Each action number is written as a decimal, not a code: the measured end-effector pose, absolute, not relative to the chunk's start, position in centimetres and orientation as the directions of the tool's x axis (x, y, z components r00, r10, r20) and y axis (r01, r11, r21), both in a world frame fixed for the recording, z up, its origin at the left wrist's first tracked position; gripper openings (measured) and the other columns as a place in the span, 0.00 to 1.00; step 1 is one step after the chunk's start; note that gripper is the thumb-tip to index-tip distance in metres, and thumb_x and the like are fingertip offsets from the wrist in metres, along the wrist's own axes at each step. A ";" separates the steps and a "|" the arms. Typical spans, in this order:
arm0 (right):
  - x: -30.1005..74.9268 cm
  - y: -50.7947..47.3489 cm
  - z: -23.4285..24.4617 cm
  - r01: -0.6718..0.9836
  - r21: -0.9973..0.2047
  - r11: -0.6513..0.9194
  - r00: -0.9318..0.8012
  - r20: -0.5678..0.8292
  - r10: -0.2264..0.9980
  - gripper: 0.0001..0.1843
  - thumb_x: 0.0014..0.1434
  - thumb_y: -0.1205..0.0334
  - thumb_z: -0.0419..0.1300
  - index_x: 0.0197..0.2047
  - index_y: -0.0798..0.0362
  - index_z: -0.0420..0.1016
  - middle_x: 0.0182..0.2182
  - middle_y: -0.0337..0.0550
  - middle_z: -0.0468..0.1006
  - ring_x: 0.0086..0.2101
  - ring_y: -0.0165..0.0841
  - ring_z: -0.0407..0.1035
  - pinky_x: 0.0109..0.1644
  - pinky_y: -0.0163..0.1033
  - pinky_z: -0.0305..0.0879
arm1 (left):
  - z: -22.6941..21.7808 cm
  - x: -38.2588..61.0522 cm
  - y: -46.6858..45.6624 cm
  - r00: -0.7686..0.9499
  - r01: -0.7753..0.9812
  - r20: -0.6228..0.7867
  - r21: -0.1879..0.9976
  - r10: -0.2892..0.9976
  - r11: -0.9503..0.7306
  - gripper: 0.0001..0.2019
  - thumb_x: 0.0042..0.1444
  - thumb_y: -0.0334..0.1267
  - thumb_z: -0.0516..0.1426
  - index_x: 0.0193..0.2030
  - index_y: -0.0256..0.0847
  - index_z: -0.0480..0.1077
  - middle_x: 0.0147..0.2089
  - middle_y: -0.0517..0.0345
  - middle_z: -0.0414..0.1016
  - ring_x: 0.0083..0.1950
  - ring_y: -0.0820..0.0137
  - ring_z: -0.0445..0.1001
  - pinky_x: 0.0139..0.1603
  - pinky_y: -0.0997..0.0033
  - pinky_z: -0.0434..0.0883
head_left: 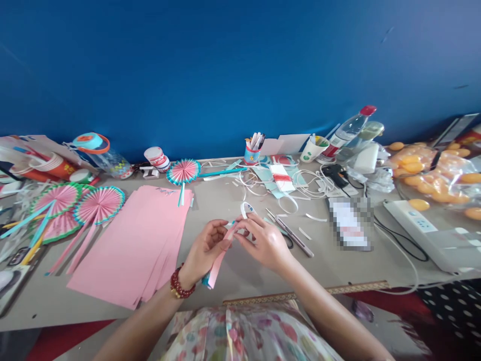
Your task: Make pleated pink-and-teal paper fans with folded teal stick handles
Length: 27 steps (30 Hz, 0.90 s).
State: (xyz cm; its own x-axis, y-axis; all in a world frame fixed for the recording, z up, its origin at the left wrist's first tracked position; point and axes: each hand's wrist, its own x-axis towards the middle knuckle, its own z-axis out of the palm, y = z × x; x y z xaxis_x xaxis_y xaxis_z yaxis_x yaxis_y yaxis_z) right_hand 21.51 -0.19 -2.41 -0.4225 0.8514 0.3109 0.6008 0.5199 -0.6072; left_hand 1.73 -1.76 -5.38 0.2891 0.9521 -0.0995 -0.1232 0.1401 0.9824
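Observation:
My left hand (207, 245), with a red bead bracelet on its wrist, is closed around a narrow folded pink paper (216, 268) with teal edges, which slants down toward me. At the paper's upper end my right hand (265, 240) is pinching, thumb and fingers together. A curled white strip (244, 208) rises from the right fingertips. What else those fingers touch is hidden. Left of my hands lies a stack of pink sheets (131, 240). Beyond them rests a pink pleated paper fan (183, 173) with a teal rim and a teal stick.
More pleated fans (99, 204) lie at the left. Several white strips and a pen-like tool (295, 235) are right of my hands. Farther right are a phone (349, 223), a glue gun (336, 175), a power strip (417, 225) and a tilted bottle (347, 133). A pen cup (252, 153) stands behind.

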 end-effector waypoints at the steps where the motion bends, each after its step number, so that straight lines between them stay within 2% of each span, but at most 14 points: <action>1: 21.5 -0.3 -2.3 0.610 -0.591 0.528 -0.430 0.312 0.847 0.06 0.66 0.64 0.57 0.44 0.49 0.75 0.42 0.46 0.76 0.31 0.31 0.72 0.39 0.36 0.68 | -5.4 1.7 -1.7 0.275 -0.103 -0.111 0.984 0.955 0.144 0.19 0.58 0.42 0.63 0.54 0.42 0.65 0.43 0.55 0.73 0.42 0.69 0.75 0.45 0.67 0.72; 6: 21.4 -0.4 -2.1 0.667 -0.484 0.566 -0.462 0.326 0.825 0.10 0.67 0.65 0.53 0.45 0.50 0.75 0.41 0.48 0.76 0.39 0.36 0.73 0.41 0.37 0.67 | -5.4 1.6 -1.4 0.260 -0.095 -0.178 0.973 0.949 0.208 0.20 0.53 0.43 0.66 0.49 0.41 0.67 0.44 0.54 0.75 0.43 0.69 0.75 0.45 0.67 0.73; 9: 21.4 -0.4 -2.2 0.683 -0.451 0.575 -0.483 0.311 0.818 0.11 0.68 0.65 0.51 0.47 0.49 0.75 0.43 0.48 0.76 0.42 0.37 0.73 0.43 0.38 0.67 | -5.3 1.6 -1.1 0.282 -0.087 -0.205 0.967 0.937 0.238 0.18 0.53 0.43 0.66 0.47 0.40 0.68 0.45 0.54 0.75 0.44 0.69 0.74 0.45 0.68 0.72; 15: 21.3 -0.4 -2.5 0.693 -0.409 0.593 -0.510 0.304 0.805 0.12 0.68 0.65 0.51 0.49 0.48 0.74 0.44 0.47 0.76 0.41 0.36 0.73 0.41 0.37 0.66 | -5.3 1.9 -0.6 0.268 -0.074 -0.214 0.968 0.939 0.242 0.16 0.55 0.45 0.64 0.43 0.39 0.67 0.35 0.60 0.73 0.35 0.72 0.73 0.35 0.73 0.69; 20: 21.4 -0.4 -3.0 0.712 -0.377 0.592 -0.502 0.316 0.805 0.12 0.65 0.67 0.52 0.48 0.49 0.74 0.43 0.47 0.77 0.40 0.36 0.74 0.39 0.36 0.65 | -5.2 1.9 -0.6 0.237 0.024 -0.120 0.993 0.964 0.118 0.17 0.57 0.46 0.63 0.48 0.40 0.67 0.31 0.63 0.70 0.33 0.72 0.72 0.36 0.72 0.69; 27: 21.1 -0.5 -3.5 0.758 -0.335 0.560 -0.461 0.333 0.823 0.11 0.65 0.68 0.53 0.47 0.50 0.74 0.41 0.46 0.79 0.37 0.36 0.75 0.36 0.37 0.65 | -4.3 1.6 -0.4 0.263 0.258 -0.029 0.965 0.964 -0.041 0.14 0.63 0.45 0.57 0.51 0.41 0.68 0.32 0.61 0.72 0.34 0.71 0.72 0.39 0.71 0.70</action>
